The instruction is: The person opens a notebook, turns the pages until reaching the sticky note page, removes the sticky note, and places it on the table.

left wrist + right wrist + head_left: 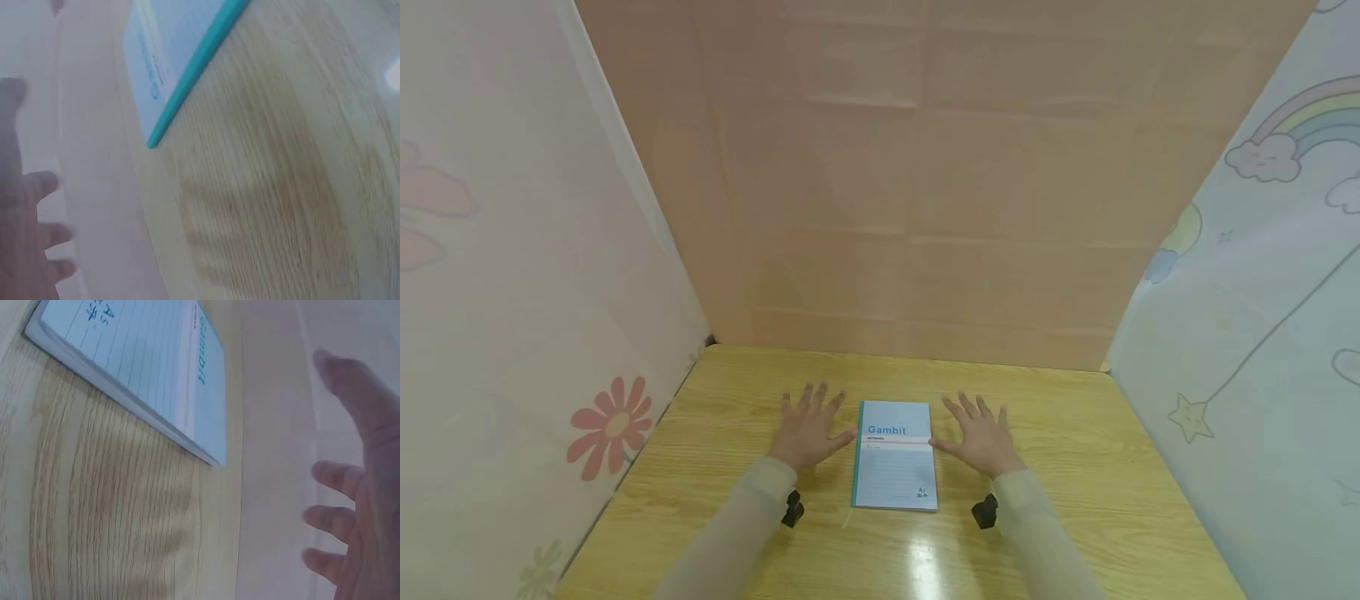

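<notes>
A closed notebook (pixel 897 475) with a pale blue cover, "Gambit" lettering and a teal spine lies flat on the wooden table (pixel 700 467). On its spine side my left hand (pixel 807 433) is spread with fingers straight, the thumb tip close to the notebook's left edge. My right hand (pixel 981 437) mirrors it on the other side, fingers splayed and thumb tip by the right edge. Both hands hold nothing. The left wrist view shows the teal spine (pixel 194 69) and finger shadows on the wood; in the right wrist view the page edges (pixel 119 400) face the hand.
A tan paper-like panel (pixel 910 208) rises behind the table's far edge. Patterned white walls flank it, with a red flower (pixel 613 427) on the left and a rainbow (pixel 1315 112) on the right. Dark wrist devices (pixel 985 511) sit under the sleeves.
</notes>
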A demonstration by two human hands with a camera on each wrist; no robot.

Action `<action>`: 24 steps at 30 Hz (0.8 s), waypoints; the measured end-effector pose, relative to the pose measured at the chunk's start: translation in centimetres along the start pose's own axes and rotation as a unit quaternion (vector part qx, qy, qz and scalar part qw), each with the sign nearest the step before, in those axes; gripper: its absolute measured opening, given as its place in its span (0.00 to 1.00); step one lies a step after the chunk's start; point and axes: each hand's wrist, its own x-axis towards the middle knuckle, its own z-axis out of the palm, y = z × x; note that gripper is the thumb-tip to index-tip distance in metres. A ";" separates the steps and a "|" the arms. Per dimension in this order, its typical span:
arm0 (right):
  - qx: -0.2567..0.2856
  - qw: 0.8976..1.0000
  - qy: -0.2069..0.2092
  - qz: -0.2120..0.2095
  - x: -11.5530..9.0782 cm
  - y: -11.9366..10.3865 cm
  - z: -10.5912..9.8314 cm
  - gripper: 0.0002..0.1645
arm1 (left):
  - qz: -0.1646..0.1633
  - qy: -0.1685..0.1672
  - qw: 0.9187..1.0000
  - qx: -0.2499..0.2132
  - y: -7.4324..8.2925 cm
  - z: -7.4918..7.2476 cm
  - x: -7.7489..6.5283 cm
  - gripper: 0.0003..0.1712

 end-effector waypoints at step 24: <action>0.283 0.953 -0.102 0.025 -3.8 0.1 3.7 0.17 | 0.029 -0.064 0.992 -0.106 1.0 1.4 -1.4 0.13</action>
